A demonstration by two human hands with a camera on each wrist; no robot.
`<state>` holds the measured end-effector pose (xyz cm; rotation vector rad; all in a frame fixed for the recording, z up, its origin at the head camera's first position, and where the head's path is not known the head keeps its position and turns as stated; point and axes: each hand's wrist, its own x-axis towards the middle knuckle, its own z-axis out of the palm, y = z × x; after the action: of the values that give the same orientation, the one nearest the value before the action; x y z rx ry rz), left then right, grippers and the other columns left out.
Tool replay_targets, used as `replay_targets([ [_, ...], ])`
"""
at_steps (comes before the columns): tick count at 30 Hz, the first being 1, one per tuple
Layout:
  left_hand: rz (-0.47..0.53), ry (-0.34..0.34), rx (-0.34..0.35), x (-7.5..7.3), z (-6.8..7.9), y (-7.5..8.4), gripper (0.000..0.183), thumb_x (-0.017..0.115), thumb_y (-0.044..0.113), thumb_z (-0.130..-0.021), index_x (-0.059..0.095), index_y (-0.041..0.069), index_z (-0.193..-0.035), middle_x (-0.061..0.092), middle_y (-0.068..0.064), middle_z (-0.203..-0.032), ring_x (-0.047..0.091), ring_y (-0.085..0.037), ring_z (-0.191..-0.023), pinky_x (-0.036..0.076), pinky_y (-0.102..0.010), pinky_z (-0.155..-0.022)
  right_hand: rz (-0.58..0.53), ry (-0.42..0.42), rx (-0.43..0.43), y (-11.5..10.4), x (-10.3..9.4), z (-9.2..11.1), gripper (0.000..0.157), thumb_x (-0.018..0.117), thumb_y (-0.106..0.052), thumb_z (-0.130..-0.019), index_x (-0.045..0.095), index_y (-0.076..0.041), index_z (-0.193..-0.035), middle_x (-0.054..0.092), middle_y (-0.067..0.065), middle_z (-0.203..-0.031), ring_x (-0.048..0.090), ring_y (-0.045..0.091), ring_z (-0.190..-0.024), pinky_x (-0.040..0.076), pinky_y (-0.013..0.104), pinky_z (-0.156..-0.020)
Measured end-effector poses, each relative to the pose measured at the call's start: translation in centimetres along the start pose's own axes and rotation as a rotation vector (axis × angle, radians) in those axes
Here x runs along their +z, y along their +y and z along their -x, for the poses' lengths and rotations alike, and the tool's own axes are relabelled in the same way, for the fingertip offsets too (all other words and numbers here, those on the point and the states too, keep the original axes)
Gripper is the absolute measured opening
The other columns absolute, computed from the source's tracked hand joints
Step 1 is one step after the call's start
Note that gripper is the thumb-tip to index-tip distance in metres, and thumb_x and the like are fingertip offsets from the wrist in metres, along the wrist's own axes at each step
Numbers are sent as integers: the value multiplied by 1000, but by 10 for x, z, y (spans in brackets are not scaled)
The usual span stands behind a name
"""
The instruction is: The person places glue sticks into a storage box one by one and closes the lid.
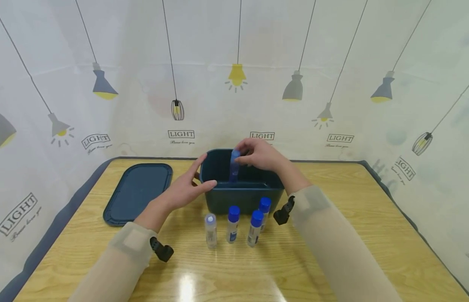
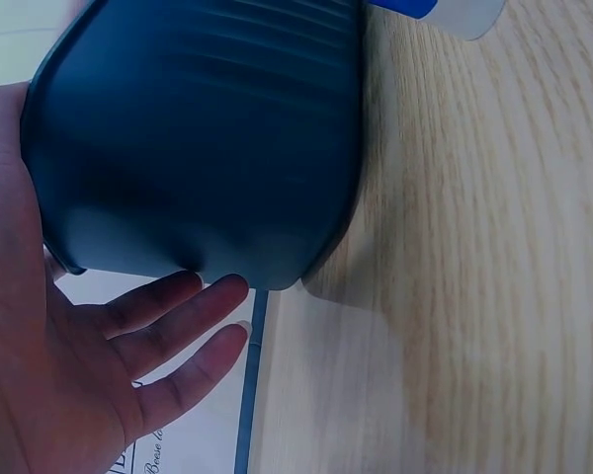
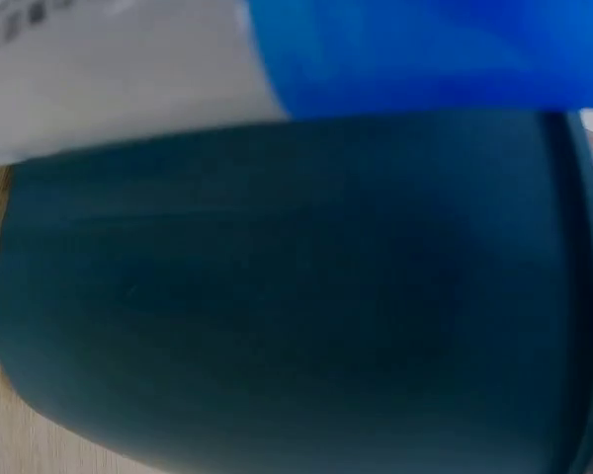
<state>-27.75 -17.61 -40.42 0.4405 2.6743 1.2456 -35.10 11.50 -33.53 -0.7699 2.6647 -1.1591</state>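
A dark teal plastic bin (image 1: 242,201) stands at the table's far side, its opening facing up. My left hand (image 1: 183,188) rests against the bin's left end, thumb over the front rim and index finger at the back corner. In the left wrist view, the other fingers (image 2: 193,380) spread loosely beside its wall. Over the opening, my right hand (image 1: 258,154) pinches the top of a slim blue-tinted bottle (image 1: 234,170), which hangs upright inside. Its lower end is hard to make out. In the right wrist view, a blurred blue-capped bottle (image 3: 128,79) lies across the top.
In front of the bin stand several small clear bottles with blue caps, such as one bottle (image 1: 232,226), and a capless-looking clear bottle (image 1: 210,233). A dark teal lid (image 1: 140,193) lies flat at the left. Behind the wooden table (image 1: 351,235) hangs a lamp-printed cloth (image 1: 204,50).
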Motion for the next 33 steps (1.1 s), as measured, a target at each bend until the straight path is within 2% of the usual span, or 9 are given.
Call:
replay_targets([
  [5,2,-3,1,0,-1,2,97,62,76,-100,3,54,-174,56,-18,-151,64,-37,-124,55,-55,-105,-1,-51,5,5,0,-5,33,79,-22,-102,72,-7,-130,78,12,-121,76,26,-99,63,40,-87],
  [13,1,4,5,2,-2,2,97,62,75,-100,3,53,-174,56,-19,-151,64,-37,-124,55,-55,-105,0,-80,-1,16,10,-11,32,79,-20,-102,72,-5,-130,78,13,-121,76,23,-96,63,36,-84],
  [26,-17,-2,21,3,-2,0,97,62,73,-102,2,49,-175,56,-20,-152,63,-38,-126,54,-58,-108,-17,-36,2,21,22,-10,32,80,-21,-102,74,-8,-131,81,11,-119,77,21,-91,61,33,-79],
  [33,-10,-4,34,1,0,-1,96,61,70,-104,3,47,-176,57,-22,-149,64,-37,-123,54,-58,-106,-6,-18,-33,18,30,-13,31,80,-20,-103,75,-10,-132,82,10,-118,78,21,-85,63,34,-78],
])
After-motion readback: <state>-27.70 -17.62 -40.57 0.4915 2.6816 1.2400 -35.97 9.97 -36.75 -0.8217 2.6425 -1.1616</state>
